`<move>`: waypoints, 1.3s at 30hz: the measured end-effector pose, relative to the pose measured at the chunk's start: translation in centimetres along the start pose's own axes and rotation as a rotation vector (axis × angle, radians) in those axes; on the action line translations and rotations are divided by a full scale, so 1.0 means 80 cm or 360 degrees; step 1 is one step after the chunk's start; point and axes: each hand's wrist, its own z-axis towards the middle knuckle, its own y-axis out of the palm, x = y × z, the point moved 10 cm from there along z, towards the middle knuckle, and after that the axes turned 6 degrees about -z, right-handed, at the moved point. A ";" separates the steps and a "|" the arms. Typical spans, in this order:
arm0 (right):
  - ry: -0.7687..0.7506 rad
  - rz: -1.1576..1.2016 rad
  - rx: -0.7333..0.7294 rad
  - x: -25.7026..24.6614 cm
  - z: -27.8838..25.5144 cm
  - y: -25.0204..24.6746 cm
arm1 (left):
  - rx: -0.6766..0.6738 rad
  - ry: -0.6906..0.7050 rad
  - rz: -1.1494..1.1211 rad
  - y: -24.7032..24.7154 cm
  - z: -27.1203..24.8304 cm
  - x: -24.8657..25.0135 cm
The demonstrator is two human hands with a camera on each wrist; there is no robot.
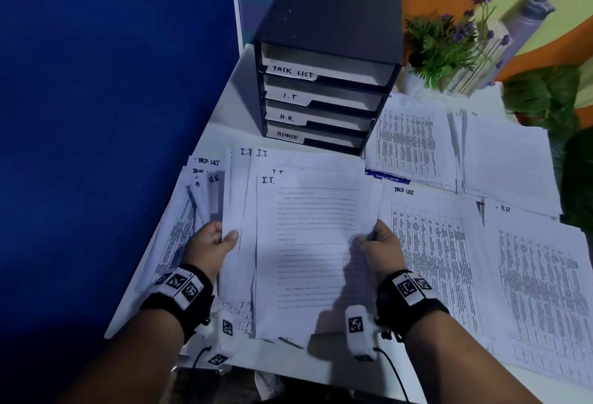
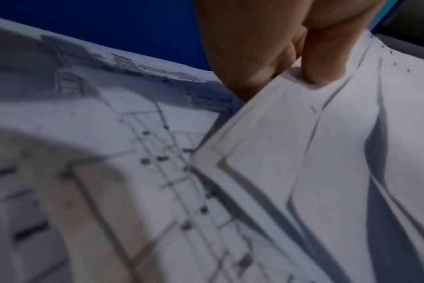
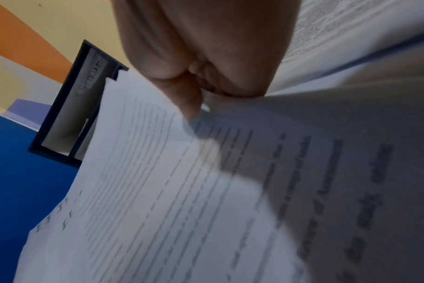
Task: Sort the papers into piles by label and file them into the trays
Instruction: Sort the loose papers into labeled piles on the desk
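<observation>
Your left hand grips a fanned stack of papers at its left edge, thumb on top and fingers curled underneath; sheets in the fan show "I.T.", "H.R" and "Task List" at their top corners. Your right hand pinches the right edge of the top I.T. sheet between thumb and fingers, and that sheet lies over the front of the stack. Both are held above the white bench, in front of the black tray unit, whose four trays read TASK LIST, I.T, H.R. and ADMIN from top down. On the bench to your right lie a Task List pile and, beside it, an H.R pile. Two more piles sit behind them, right of the trays. A potted plant stands at the back.
</observation>
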 end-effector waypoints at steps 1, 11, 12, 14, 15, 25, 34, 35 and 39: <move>0.0006 0.0094 -0.0069 -0.001 0.000 0.007 | 0.0016 0.0009 0.0000 -0.004 0.000 0.001; -0.0116 0.0268 -0.0226 -0.024 -0.012 0.030 | 0.0114 0.0018 -0.0230 -0.024 -0.010 0.002; -0.0126 0.0299 -0.0238 -0.024 -0.011 0.028 | 0.0127 0.0029 -0.0252 -0.028 -0.010 0.002; -0.0126 0.0354 -0.0254 -0.026 -0.010 0.026 | 0.0170 0.0051 -0.0242 -0.036 -0.008 0.001; -0.0127 0.0379 -0.0265 -0.027 -0.009 0.027 | 0.0190 0.0056 -0.0219 -0.039 -0.007 0.001; -0.0107 0.0530 -0.0330 -0.042 -0.006 0.044 | 0.0081 0.0128 -0.0249 -0.020 -0.009 0.015; 0.0007 0.0262 -0.0190 -0.010 -0.012 0.046 | 0.0074 0.0026 0.0071 -0.013 -0.014 -0.002; -0.0036 0.0294 -0.0234 -0.015 -0.014 0.049 | 0.0063 -0.0043 -0.0020 -0.011 -0.014 -0.007; -0.0107 0.0431 -0.0375 -0.034 -0.024 0.052 | 0.0025 -0.0124 0.0030 -0.007 -0.012 -0.013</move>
